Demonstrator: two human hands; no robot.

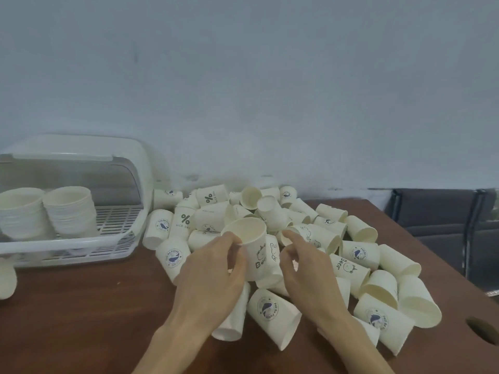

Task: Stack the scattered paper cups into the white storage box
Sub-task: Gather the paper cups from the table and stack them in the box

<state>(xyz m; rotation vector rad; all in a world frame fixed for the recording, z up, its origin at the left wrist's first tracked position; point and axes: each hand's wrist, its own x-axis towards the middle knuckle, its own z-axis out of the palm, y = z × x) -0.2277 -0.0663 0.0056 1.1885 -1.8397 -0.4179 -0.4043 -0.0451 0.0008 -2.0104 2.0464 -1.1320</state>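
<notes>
White storage box at left already holds two stacks. Your left hand grips an upright paper cup above the pile; right hand hovers, fingers loosely curled, empty. Paper is light and crushable: hold the wall gently.

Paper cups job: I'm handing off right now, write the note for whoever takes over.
Left hand grips an upright white paper cup printed "Bear" above the pile, mouth up.
Right hand hovers beside it, fingers loosely curled, holding nothing.
White plastic storage box with a grid floor stands far left on the brown wooden table, front open; two nested stacks of white cups are inside.
Left to do: the big heap of scattered white paper cups at table centre, most lying on their sides, plus one stray cup at the left edge.
</notes>
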